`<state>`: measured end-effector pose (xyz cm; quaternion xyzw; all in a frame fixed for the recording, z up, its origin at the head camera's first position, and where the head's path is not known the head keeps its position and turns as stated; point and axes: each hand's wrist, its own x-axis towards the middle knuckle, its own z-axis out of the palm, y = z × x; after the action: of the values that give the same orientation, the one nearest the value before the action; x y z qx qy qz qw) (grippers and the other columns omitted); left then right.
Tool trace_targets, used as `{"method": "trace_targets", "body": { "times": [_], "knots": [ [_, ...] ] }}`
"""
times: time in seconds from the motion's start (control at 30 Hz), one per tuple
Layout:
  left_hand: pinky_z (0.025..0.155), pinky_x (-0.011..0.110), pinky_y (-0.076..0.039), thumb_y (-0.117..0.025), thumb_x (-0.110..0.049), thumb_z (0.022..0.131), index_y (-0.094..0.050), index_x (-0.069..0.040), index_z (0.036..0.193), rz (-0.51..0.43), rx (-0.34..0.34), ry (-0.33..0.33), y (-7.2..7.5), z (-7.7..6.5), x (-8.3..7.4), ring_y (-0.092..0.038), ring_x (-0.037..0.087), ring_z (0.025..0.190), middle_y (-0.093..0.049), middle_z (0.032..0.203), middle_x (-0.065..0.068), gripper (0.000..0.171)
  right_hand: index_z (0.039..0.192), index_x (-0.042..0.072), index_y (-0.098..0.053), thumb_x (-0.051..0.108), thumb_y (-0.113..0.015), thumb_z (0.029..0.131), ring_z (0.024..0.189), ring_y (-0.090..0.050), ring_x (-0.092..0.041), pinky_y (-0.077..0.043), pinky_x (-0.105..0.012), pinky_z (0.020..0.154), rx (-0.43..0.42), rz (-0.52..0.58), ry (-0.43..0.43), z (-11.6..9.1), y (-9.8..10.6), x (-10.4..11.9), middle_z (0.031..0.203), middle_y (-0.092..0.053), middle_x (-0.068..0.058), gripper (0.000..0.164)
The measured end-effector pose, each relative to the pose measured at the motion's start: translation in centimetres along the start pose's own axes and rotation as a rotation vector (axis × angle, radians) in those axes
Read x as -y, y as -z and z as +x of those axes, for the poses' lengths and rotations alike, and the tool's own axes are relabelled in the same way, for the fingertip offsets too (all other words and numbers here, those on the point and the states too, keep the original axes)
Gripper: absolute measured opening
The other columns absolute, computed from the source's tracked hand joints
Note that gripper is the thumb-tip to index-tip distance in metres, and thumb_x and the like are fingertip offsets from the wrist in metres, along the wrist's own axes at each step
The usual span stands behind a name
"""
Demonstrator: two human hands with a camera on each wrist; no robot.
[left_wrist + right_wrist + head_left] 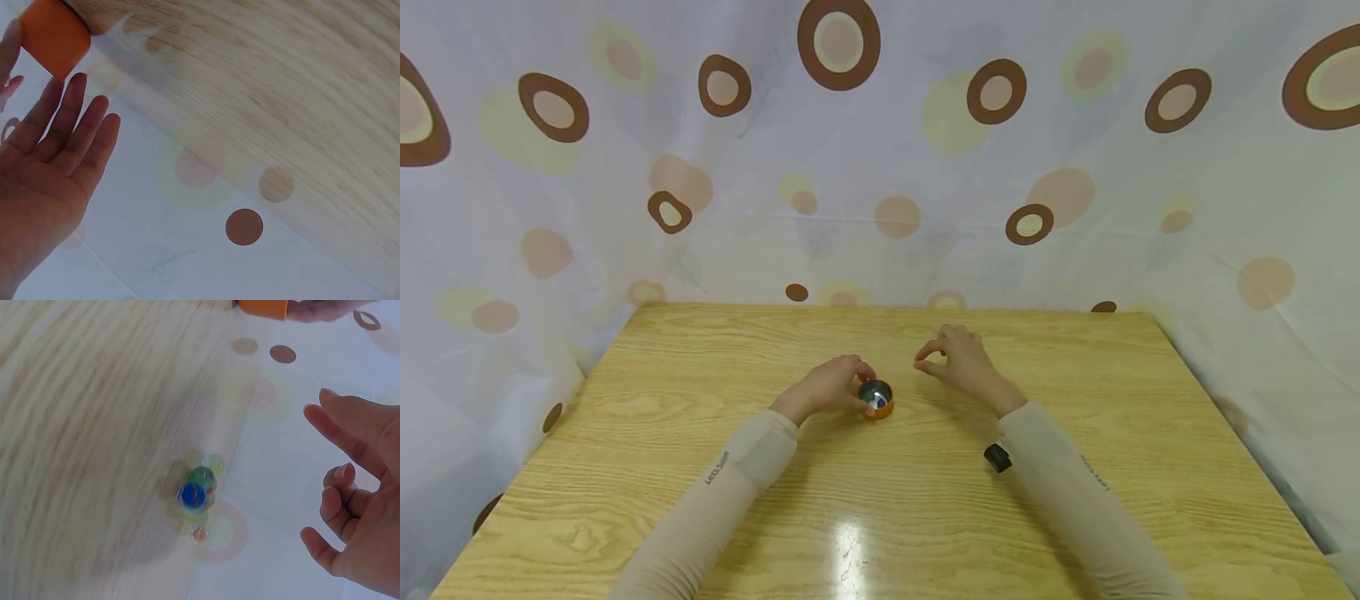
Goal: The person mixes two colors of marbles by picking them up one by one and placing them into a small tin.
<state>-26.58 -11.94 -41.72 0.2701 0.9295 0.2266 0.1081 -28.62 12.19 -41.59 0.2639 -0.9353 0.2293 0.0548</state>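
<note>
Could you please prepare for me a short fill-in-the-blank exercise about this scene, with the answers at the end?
1. The person's ____ hand holds a round orange cup with a shiny inside.
2. In the right wrist view, a shiny round marble, seen just below a round green marble, is ____.
3. A small black device shows beside the beige fabric sleeve on the person's ____ side.

Missing words: left; blue; right.

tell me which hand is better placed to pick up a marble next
Probably the right hand: it appears free and nearer the marbles, while the left hand holds the orange cup.
</note>
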Motion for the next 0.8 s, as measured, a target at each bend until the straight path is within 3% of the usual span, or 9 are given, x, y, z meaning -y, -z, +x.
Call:
{"method": "trace_targets", "body": {
  "times": [0.27,0.57,0.8],
  "knots": [
    [0.089,0.038,-0.048,-0.082,-0.023,0.078,-0.065,-0.004,0.116,0.001,0.007,0.002,0.0,-0.1,0.0,-0.058,0.024,0.102,-0.061,0.108,0.008,0.046,0.100,0.010,-0.076,0.023,-0.067,0.092,0.071,-0.036,-0.022,-0.021,-0.038,0.068,-0.018,0.022,-0.047,0.4,1.3,-2.1,0.077,-0.048,-0.005,0.018],
    [0.089,0.038,-0.048,-0.082,-0.023,0.078,-0.065,-0.004,0.117,-0.003,0.012,0.006,-0.1,-0.1,0.1,-0.058,0.024,0.102,-0.061,0.108,0.008,0.047,0.106,0.004,-0.074,0.021,-0.065,0.093,0.076,-0.039,-0.025,-0.023,-0.041,0.069,-0.031,0.049,-0.134,0.8,2.2,-4.7,0.081,-0.052,-0.008,0.023],
    [0.089,0.038,-0.048,-0.082,-0.023,0.078,-0.065,-0.004,0.116,-0.009,0.013,0.004,0.0,-0.1,0.1,-0.058,0.023,0.101,-0.061,0.107,0.007,0.046,0.110,0.002,-0.071,0.025,-0.060,0.097,0.078,-0.040,-0.027,-0.026,-0.048,0.074,-0.010,0.070,-0.251,0.9,2.7,-7.0,0.085,-0.050,-0.011,0.029]
  ]
}}
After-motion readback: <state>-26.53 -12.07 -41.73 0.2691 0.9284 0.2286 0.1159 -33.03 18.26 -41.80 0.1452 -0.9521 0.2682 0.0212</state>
